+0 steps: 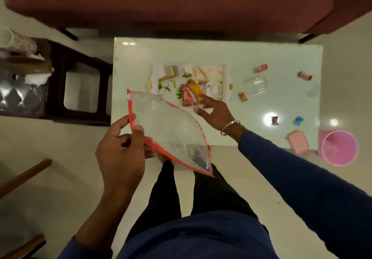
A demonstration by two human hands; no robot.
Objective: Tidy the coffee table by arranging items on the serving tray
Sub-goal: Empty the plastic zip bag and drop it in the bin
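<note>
A white serving tray with a floral print sits in the middle of the pale coffee table. On it lie a red and yellow snack packet and a clear glass. My left hand pinches the red edge of a clear plastic zip pouch held above the table's near edge. My right hand hovers over the tray's near side, fingers spread, fingertips at the snack packet. Small wrapped candies lie scattered on the right of the table.
A clear plastic container and a pink box rest on the table's right part. A pink bin stands on the floor at the right corner. A dark stool is to the left, a maroon sofa beyond.
</note>
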